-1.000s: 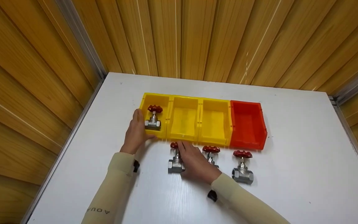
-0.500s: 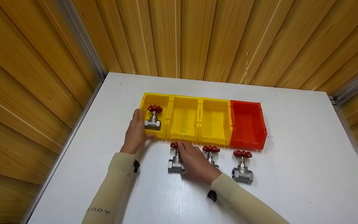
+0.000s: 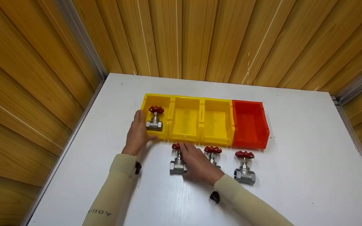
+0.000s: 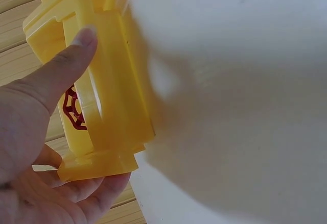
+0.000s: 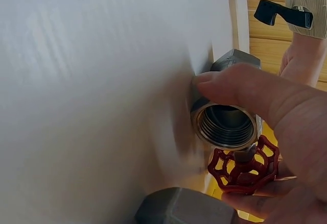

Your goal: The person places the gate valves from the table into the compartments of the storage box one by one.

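My left hand (image 3: 136,133) grips the front left corner of the leftmost yellow bin (image 3: 165,135), thumb on its front and fingers round its side. Inside that bin stands a metal valve (image 3: 154,125) with a red handwheel; the left wrist view shows part of the red handwheel (image 4: 74,109). In front of the second bin, my right hand (image 3: 200,164) holds another valve (image 3: 177,168). The right wrist view has my thumb on this valve's threaded metal body (image 5: 227,127) and my fingers by its red handwheel (image 5: 245,170). The right hand partly hides a third valve (image 3: 213,150).
Two more yellow bins (image 3: 185,121) (image 3: 217,124) and a red bin (image 3: 250,125) continue the joined row to the right. One valve (image 3: 244,172) stands on the white table (image 3: 300,150) before the red bin. Wood-panelled walls (image 3: 196,37) rise behind and at both sides.
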Demonstrator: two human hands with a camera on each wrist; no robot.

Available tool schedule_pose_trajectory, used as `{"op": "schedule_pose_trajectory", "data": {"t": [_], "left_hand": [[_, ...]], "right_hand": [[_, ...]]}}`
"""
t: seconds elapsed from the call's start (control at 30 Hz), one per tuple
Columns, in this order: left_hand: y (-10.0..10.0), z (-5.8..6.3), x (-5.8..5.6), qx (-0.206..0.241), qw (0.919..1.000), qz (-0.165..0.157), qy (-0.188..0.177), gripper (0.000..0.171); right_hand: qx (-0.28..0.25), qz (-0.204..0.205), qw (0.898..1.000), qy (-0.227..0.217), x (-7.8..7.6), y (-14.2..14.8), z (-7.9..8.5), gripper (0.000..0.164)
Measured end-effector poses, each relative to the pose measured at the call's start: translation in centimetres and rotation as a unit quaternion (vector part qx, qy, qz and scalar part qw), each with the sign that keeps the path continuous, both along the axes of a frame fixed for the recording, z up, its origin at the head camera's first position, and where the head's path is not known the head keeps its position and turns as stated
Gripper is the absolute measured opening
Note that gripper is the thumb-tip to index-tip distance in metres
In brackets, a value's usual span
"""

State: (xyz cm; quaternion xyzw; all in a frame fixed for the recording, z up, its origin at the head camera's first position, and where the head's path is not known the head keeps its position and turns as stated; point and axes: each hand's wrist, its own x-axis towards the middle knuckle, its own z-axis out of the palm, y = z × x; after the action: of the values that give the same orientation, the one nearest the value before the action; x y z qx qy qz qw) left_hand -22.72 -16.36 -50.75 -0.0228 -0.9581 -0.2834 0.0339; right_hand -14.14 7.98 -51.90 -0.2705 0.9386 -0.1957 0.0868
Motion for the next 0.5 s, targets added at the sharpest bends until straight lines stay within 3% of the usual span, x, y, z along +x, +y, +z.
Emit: {"op": "schedule_pose_trajectory", "data": {"t": [0.5], "left_hand": [[-0.23, 0.08, -0.04, 0.005, 0.9999, -0.012, -0.007, 0.119]], "right_hand": [[-0.037, -0.019, 0.998, -0.046, 0.28, 0.12, 0.15, 0.120]]}}
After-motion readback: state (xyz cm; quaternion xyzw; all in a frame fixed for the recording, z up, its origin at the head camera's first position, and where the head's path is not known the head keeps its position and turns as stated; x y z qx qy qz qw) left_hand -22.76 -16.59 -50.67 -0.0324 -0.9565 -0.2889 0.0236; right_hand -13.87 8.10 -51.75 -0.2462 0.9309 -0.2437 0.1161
